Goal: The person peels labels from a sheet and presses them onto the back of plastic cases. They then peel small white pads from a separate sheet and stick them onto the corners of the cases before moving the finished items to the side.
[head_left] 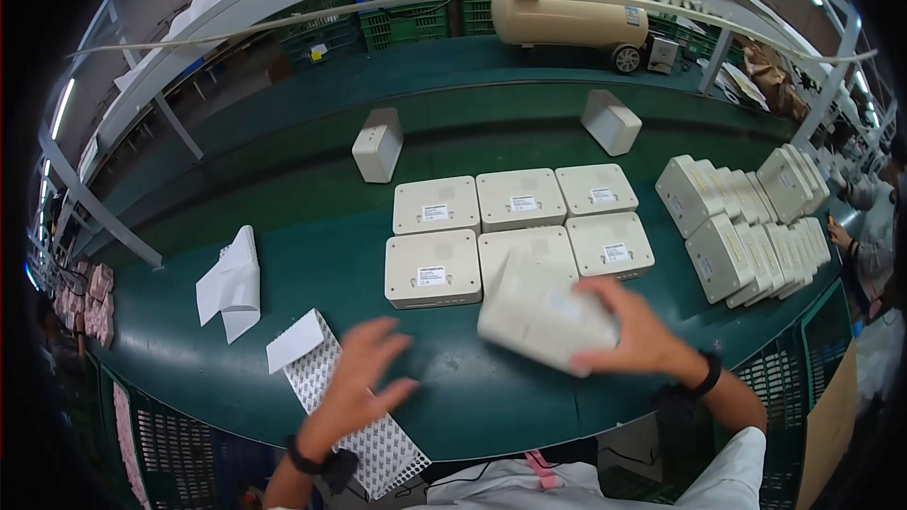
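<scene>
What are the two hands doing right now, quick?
Left hand: open, fingers spread, holding nothing, above the dotted sheet.
Right hand: closed on a white box, lifted off the green table.

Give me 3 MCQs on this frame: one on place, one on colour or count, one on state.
1. Where does the sheet of small pads lie?
A. at the near table edge, under the left hand
B. on top of the flat boxes
C. beside the tank at the back

2. What colour is the table surface?
A. red
B. dark green
C. yellow

3. What is the right hand doing?
A. resting flat on the table
B. holding a white box lifted and tilted
C. hanging empty in the air

Key:
1 A, the sheet sticks out past the near edge below the left hand.
2 B, green shows all around the boxes.
3 B, its fingers wrap the blurred white box in front of the flat rows.
</scene>
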`<action>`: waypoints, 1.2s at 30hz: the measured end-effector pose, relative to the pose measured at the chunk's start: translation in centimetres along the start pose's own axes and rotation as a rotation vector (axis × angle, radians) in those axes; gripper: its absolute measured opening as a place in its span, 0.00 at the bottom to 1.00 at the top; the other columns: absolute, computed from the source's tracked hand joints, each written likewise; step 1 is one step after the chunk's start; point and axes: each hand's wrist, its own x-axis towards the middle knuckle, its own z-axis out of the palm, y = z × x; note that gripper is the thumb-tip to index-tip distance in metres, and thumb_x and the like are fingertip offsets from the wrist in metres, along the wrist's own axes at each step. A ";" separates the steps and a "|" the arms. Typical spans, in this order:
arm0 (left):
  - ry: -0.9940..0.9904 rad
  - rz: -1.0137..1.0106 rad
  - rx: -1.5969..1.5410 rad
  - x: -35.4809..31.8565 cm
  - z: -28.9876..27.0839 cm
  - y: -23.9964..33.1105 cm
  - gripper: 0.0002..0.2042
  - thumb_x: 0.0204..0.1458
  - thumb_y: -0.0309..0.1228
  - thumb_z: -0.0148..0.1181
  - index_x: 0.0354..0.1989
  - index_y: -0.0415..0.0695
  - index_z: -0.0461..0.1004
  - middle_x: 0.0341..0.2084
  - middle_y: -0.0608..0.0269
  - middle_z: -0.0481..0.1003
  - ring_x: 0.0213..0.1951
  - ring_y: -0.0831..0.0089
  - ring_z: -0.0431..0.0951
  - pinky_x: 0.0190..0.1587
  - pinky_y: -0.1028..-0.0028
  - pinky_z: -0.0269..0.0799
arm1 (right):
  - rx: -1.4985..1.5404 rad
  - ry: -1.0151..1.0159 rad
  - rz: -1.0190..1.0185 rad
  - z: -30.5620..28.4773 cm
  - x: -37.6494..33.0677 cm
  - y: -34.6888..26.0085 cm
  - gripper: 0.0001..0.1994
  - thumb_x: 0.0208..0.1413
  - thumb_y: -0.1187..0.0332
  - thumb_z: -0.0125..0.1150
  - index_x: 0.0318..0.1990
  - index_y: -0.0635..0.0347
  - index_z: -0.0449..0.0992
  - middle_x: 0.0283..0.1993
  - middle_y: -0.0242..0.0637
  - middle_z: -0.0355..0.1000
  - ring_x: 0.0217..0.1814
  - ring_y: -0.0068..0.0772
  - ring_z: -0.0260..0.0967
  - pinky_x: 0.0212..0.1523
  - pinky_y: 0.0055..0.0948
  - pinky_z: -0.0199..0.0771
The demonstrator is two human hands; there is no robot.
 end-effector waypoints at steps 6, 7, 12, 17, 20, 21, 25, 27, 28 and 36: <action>0.449 -0.483 0.345 -9.4 -5.8 -13.7 0.23 0.57 0.29 0.63 0.61 0.36 0.68 0.61 0.46 0.68 0.63 0.50 0.67 0.66 0.59 0.59 | 0.732 0.146 0.096 -7.5 19.8 4.7 0.40 0.58 0.39 0.61 0.70 0.54 0.59 0.65 0.42 0.64 0.66 0.39 0.64 0.64 0.41 0.67; 0.418 -0.563 0.265 -10.3 -5.1 -15.2 0.24 0.57 0.29 0.63 0.61 0.35 0.68 0.61 0.45 0.68 0.62 0.50 0.67 0.66 0.60 0.60 | 0.800 0.155 0.128 -8.1 22.8 5.1 0.42 0.57 0.37 0.59 0.71 0.54 0.59 0.67 0.42 0.62 0.66 0.40 0.63 0.64 0.42 0.66; 0.297 -0.613 0.276 -11.4 -3.1 -14.0 0.24 0.58 0.28 0.63 0.61 0.34 0.66 0.59 0.45 0.69 0.61 0.51 0.68 0.65 0.61 0.61 | 0.711 0.266 0.325 -7.4 33.7 10.7 0.45 0.54 0.32 0.57 0.71 0.54 0.59 0.64 0.47 0.66 0.65 0.48 0.65 0.63 0.47 0.69; 0.308 -0.614 0.224 -12.0 -3.8 -11.0 0.22 0.56 0.28 0.65 0.56 0.34 0.68 0.53 0.50 0.72 0.55 0.57 0.72 0.61 0.65 0.65 | 0.404 0.258 0.357 -5.8 36.5 12.8 0.47 0.52 0.27 0.52 0.65 0.62 0.67 0.61 0.51 0.68 0.62 0.51 0.68 0.54 0.45 0.76; 0.393 -0.739 -0.373 -10.6 -5.2 -9.6 0.19 0.54 0.26 0.66 0.53 0.36 0.69 0.48 0.56 0.73 0.49 0.67 0.74 0.56 0.69 0.68 | -0.013 0.252 0.424 -8.8 35.1 14.4 0.43 0.55 0.29 0.53 0.61 0.62 0.73 0.56 0.50 0.73 0.54 0.46 0.72 0.54 0.37 0.77; 0.384 -0.728 -0.378 -10.2 -5.5 -9.0 0.19 0.54 0.26 0.66 0.53 0.36 0.69 0.48 0.56 0.73 0.49 0.67 0.74 0.56 0.69 0.68 | -0.022 0.233 0.388 -9.7 33.8 14.0 0.40 0.57 0.31 0.53 0.59 0.63 0.75 0.53 0.49 0.74 0.52 0.43 0.73 0.52 0.35 0.77; 0.583 -0.582 -0.770 -7.6 -5.6 -5.1 0.17 0.52 0.24 0.66 0.50 0.39 0.68 0.43 0.61 0.73 0.43 0.74 0.75 0.50 0.74 0.72 | -0.035 0.172 0.230 -12.0 26.2 9.9 0.32 0.63 0.40 0.54 0.53 0.63 0.78 0.47 0.42 0.77 0.48 0.33 0.75 0.48 0.30 0.77; 0.623 -0.569 -1.007 -4.6 -5.6 -1.0 0.17 0.50 0.22 0.65 0.48 0.39 0.69 0.38 0.62 0.74 0.39 0.76 0.75 0.45 0.75 0.73 | 0.050 0.094 0.112 -11.1 20.3 6.1 0.26 0.66 0.45 0.55 0.51 0.63 0.78 0.46 0.36 0.78 0.48 0.27 0.74 0.46 0.28 0.76; 0.642 -0.559 -1.127 -3.0 -5.2 0.5 0.17 0.50 0.21 0.65 0.47 0.40 0.69 0.35 0.62 0.74 0.36 0.76 0.76 0.42 0.75 0.74 | 0.123 0.045 0.085 -10.1 17.5 4.2 0.24 0.67 0.47 0.54 0.51 0.62 0.79 0.46 0.34 0.78 0.47 0.25 0.74 0.45 0.27 0.76; -0.022 -0.283 -1.019 6.8 2.2 8.8 0.15 0.57 0.26 0.67 0.49 0.37 0.71 0.39 0.61 0.79 0.41 0.78 0.79 0.42 0.77 0.76 | 0.543 -0.066 -0.057 3.8 -1.8 -3.8 0.21 0.66 0.62 0.60 0.62 0.61 0.71 0.53 0.38 0.76 0.54 0.27 0.73 0.54 0.29 0.75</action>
